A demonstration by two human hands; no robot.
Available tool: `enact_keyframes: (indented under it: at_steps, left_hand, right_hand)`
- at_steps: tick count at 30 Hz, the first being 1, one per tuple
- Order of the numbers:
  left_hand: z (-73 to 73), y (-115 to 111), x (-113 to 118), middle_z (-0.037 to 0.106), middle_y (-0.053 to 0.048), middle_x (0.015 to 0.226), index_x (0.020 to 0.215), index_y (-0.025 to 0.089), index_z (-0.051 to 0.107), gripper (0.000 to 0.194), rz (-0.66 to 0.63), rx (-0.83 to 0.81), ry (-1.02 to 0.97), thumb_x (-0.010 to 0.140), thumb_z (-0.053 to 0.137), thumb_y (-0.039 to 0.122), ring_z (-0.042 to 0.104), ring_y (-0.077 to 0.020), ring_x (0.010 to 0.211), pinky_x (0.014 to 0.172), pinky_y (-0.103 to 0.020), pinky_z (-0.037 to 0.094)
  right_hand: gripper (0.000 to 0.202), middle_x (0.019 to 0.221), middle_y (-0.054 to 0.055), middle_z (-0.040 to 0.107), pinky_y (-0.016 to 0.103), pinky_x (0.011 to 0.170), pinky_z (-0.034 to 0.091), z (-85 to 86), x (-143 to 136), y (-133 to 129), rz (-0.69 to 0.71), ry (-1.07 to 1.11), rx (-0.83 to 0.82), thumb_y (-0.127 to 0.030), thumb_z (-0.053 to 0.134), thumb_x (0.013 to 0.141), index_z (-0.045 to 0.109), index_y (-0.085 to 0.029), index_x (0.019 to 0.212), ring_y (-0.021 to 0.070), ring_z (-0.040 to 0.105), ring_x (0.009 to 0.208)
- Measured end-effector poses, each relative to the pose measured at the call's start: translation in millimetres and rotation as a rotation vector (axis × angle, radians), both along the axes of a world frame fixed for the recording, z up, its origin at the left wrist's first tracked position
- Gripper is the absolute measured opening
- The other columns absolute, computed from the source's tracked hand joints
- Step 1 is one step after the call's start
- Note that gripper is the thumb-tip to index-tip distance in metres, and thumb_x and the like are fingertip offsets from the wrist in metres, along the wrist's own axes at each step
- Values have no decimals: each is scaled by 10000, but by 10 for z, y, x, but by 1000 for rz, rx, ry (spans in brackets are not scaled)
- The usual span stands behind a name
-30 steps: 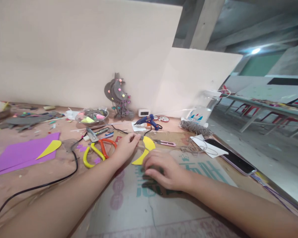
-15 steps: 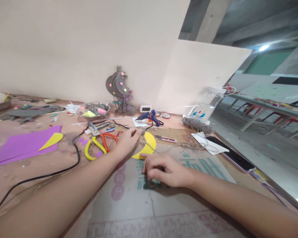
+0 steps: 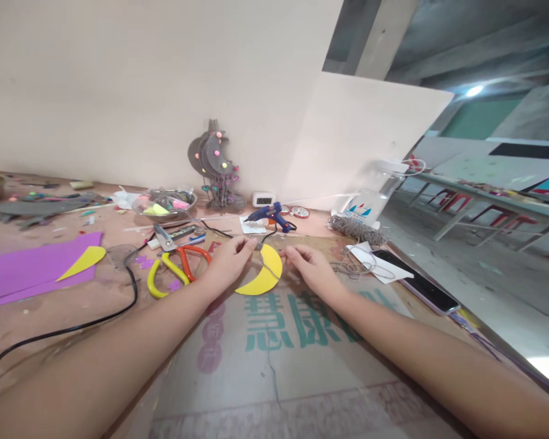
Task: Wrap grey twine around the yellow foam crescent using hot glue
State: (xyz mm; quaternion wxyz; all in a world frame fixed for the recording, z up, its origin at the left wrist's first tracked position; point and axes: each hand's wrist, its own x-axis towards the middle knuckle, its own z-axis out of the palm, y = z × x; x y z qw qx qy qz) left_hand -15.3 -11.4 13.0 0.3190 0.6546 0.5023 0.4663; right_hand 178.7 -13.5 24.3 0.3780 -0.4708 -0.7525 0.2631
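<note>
A yellow crescent moon cutout [image 3: 268, 277] lies over the printed cardboard [image 3: 219, 390], with a strand of grey yarn [image 3: 268, 263] across its face. At its upper tip, my left hand [image 3: 231, 261] is closed in a pinch, gripping the moon with the yarn by it. My right hand [image 3: 312, 268] is just right of the moon, thumb and forefinger pressed together. What those fingertips hold, if anything, is too small to make out. Left of my left hand are scissors [image 3: 167, 265] with one yellow and one orange handle.
Behind the moon lies a blue glue gun [image 3: 269, 213] on white paper. A grey yarn bundle [image 3: 357, 228] and a phone [image 3: 416, 283] are at the right. Purple sheets [image 3: 32, 268], a bowl of scraps [image 3: 165, 207] and a black cord [image 3: 68, 326] are leftward. A decorated moon ornament [image 3: 215, 161] stands behind.
My right hand has lifted off the lower part of the moon and moved up and right, its fingers now pinched. My left hand stays at the moon's tip. The view has shifted slightly.
</note>
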Motion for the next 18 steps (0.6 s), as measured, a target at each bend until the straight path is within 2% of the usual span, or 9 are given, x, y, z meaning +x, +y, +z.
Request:
enact_keyframes:
  at_steps: [5, 9, 18]
  left_hand:
    - [-8, -12, -4, 527, 20, 577, 698, 173, 586, 347, -9, 0, 9, 793, 444, 474, 472, -126, 561, 541, -230, 338]
    - [-18, -14, -1, 535, 20, 585, 775, 172, 629, 355, -50, -22, -7, 790, 447, 476, 429, -112, 503, 473, -223, 296]
    - [10, -6, 11, 530, 27, 602, 753, 169, 574, 282, -60, -55, -46, 782, 466, 429, 449, -113, 544, 514, -213, 318]
  right_hand:
    - [257, 601, -26, 500, 208, 531, 341, -27, -42, -39, 57, -21, -72, -354, 495, 812, 576, -144, 688, 93, 419, 547]
    - [259, 534, -50, 428, 206, 502, 319, -22, -35, -27, 21, 12, -103, -363, 473, 823, 558, -151, 701, 82, 363, 491]
    - [250, 608, -25, 497, 213, 555, 351, -23, -43, -44, 70, -51, -81, -341, 480, 821, 556, -148, 682, 98, 437, 573]
